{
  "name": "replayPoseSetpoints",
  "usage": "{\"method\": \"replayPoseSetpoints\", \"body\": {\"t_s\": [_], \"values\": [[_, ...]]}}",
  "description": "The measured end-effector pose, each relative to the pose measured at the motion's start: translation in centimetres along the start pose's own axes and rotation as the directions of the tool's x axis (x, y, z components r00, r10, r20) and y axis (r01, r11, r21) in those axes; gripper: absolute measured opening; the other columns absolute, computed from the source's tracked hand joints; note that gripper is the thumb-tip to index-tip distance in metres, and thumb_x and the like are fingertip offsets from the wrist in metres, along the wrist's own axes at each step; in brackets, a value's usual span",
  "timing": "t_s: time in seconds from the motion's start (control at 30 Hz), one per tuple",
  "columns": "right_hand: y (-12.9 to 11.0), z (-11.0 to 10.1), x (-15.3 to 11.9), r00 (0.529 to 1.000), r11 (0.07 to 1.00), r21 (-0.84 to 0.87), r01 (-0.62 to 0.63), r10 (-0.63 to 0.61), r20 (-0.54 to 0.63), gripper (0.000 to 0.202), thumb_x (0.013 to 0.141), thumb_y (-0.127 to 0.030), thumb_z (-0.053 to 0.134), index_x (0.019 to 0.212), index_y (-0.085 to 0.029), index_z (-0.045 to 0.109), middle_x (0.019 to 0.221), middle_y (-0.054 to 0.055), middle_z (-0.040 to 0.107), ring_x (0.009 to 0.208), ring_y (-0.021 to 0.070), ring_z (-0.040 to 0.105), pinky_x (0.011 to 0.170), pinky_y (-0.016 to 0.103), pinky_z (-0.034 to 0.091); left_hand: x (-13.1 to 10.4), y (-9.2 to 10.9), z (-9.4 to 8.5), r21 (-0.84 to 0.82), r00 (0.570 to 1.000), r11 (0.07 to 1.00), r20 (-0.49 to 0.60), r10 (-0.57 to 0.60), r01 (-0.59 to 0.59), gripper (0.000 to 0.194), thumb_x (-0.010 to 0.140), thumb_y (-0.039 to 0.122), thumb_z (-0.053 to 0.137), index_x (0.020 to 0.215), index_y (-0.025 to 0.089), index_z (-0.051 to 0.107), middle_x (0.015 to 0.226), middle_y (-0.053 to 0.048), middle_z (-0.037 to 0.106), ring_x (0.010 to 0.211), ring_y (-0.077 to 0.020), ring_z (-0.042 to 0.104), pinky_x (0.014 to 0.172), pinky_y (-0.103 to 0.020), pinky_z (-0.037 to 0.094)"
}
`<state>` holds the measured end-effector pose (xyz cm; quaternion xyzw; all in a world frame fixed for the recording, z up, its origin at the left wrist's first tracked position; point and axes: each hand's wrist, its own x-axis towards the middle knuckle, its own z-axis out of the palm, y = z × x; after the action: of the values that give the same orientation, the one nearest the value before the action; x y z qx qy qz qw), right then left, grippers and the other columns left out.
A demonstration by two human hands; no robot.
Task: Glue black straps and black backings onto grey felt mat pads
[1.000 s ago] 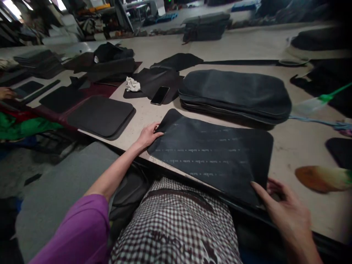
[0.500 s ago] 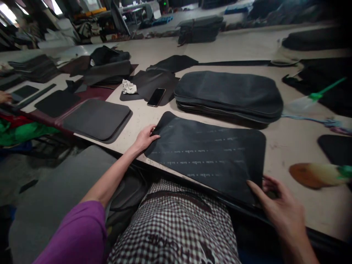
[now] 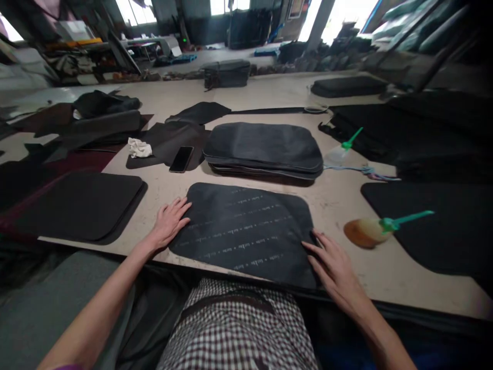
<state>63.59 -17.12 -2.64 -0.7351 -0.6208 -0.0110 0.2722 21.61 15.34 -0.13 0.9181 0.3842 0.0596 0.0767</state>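
A black sheet with rounded corners and rows of pale print (image 3: pixel 242 231) lies on the table along its front edge. My left hand (image 3: pixel 169 221) rests at the sheet's left edge, fingers stretched out and just over the rim. At the right edge, my right hand (image 3: pixel 333 264) touches the sheet with its fingers extended and apart. Neither hand is gripping anything. Behind the sheet sits a stack of similar dark rounded panels (image 3: pixel 262 146). To the right of my right hand, a bottle with amber liquid and a green nozzle (image 3: pixel 365 232) lies on its side.
Dark rounded panels (image 3: pixel 84 205) lie at left. A phone (image 3: pixel 181 159) and crumpled white cloth (image 3: pixel 139 148) are on dark pieces. A second green-nozzled bottle (image 3: pixel 341 151) stands behind right, near a bluish cord (image 3: pixel 346 168). Another dark panel (image 3: pixel 442 221) lies at right.
My view has swung to the right and up. My right hand has loosened from the sheet's right corner and now lies on its edge. The left hand has flattened; the sheet lies flatter.
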Motion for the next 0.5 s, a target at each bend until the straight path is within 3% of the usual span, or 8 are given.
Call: {"method": "replayPoseSetpoints", "body": {"t_s": [0.07, 0.13, 0.23, 0.33, 0.4, 0.5], "values": [[-0.1, -0.8, 1.4, 0.997, 0.997, 0.068, -0.037, 0.041, -0.062, 0.030, 0.106, -0.042, 0.044, 0.119, -0.024, 0.064, 0.157, 0.012, 0.046, 0.145, 0.0313, 0.044, 0.118, 0.054, 0.038, 0.7, 0.6, -0.7, -0.024, 0.999, 0.999, -0.020, -0.041, 0.041, 0.059, 0.108, 0.048, 0.031, 0.162, 0.024, 0.032, 0.171, -0.013, 0.027, 0.159, -0.0294, 0.024, 0.124, -0.060, 0.023], [-0.6, -1.3, 3.8, 0.993, 0.997, 0.045, -0.061, 0.065, -0.099, 0.035, 0.107, -0.045, 0.042, 0.124, -0.022, 0.062, 0.157, 0.014, 0.047, 0.146, 0.0309, 0.043, 0.119, 0.053, 0.037, 2.1, 2.2, -1.3, -0.053, 0.998, 0.998, -0.060, -0.021, 0.018, 0.062, 0.108, 0.050, 0.031, 0.164, 0.023, 0.027, 0.172, -0.014, 0.024, 0.160, -0.0285, 0.022, 0.125, -0.058, 0.022], [-1.6, -0.4, 8.6, 0.999, 0.993, -0.109, -0.044, 0.041, -0.026, 0.054, 0.108, -0.051, 0.035, 0.149, -0.019, 0.048, 0.162, 0.015, 0.040, 0.152, 0.0314, 0.034, 0.121, 0.054, 0.033, 5.3, 6.1, -1.5, -0.098, 0.989, 0.985, -0.062, 0.136, -0.142, 0.066, 0.108, 0.053, 0.031, 0.165, 0.023, 0.023, 0.173, -0.013, 0.023, 0.160, -0.0255, 0.021, 0.128, -0.052, 0.019], [-2.2, 2.2, 12.8, 0.997, 0.965, -0.261, 0.017, 0.004, 0.077, 0.068, 0.108, -0.055, 0.028, 0.161, -0.011, 0.033, 0.167, 0.017, 0.031, 0.156, 0.0309, 0.024, 0.125, 0.054, 0.024, 9.1, 9.7, -0.4, -0.099, 0.953, 0.948, -0.043, 0.301, -0.304, 0.070, 0.105, 0.058, 0.037, 0.165, 0.023, 0.025, 0.172, -0.013, 0.024, 0.160, -0.0252, 0.021, 0.129, -0.049, 0.017], [-2.1, 4.1, 14.4, 0.992, 0.946, -0.325, 0.025, 0.017, 0.126, 0.072, 0.108, -0.057, 0.025, 0.162, -0.009, 0.032, 0.167, 0.018, 0.029, 0.157, 0.0302, 0.024, 0.126, 0.054, 0.019, 11.3, 10.6, 0.9, -0.068, 0.935, 0.933, -0.042, 0.352, -0.354, 0.073, 0.103, 0.061, 0.043, 0.164, 0.023, 0.030, 0.171, -0.014, 0.028, 0.160, -0.0266, 0.023, 0.129, -0.048, 0.015], [-1.4, 6.0, 14.8, 0.984, 0.931, -0.364, -0.012, 0.076, 0.160, 0.073, 0.108, -0.059, 0.021, 0.162, -0.010, 0.032, 0.167, 0.016, 0.031, 0.156, 0.0283, 0.025, 0.127, 0.054, 0.015, 12.9, 9.3, 2.4, -0.039, 0.935, 0.935, -0.002, 0.354, -0.354, 0.073, 0.102, 0.063, 0.044, 0.162, 0.023, 0.034, 0.170, -0.013, 0.030, 0.159, -0.0271, 0.025, 0.129, -0.048, 0.017]]}}
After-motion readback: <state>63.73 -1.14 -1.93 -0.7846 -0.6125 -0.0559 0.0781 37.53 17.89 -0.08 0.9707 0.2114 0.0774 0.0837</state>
